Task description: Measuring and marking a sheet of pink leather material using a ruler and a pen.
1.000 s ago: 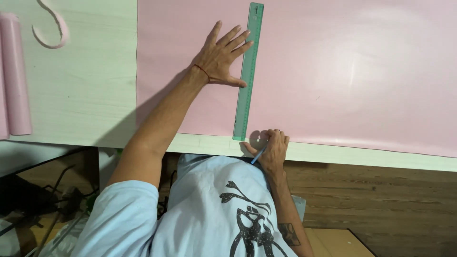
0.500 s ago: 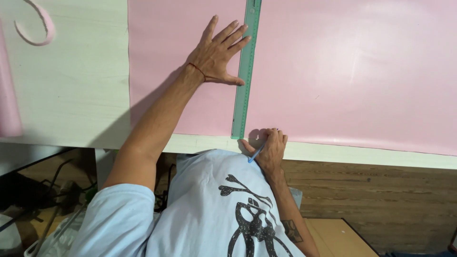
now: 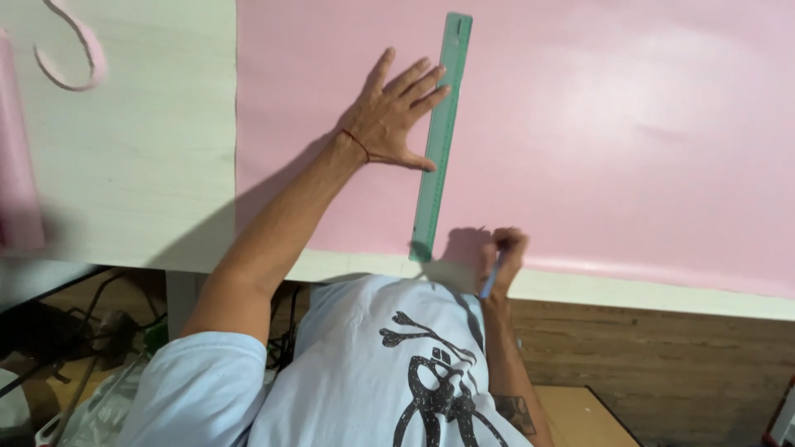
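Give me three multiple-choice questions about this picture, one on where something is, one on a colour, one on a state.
1. Where does the left hand rest?
A. on the pink sheet, beside the ruler
B. on the bare table
C. in the lap

2. What colour is the ruler?
A. yellow
B. green
C. black

3. How are the left hand's fingers?
A. curled in a fist
B. pinching the sheet
C. spread flat

Answers:
1 A, the palm lies on pink, its fingertips at the ruler's edge.
2 B, it is translucent green.
3 C, the fingers fan out, pressed down.
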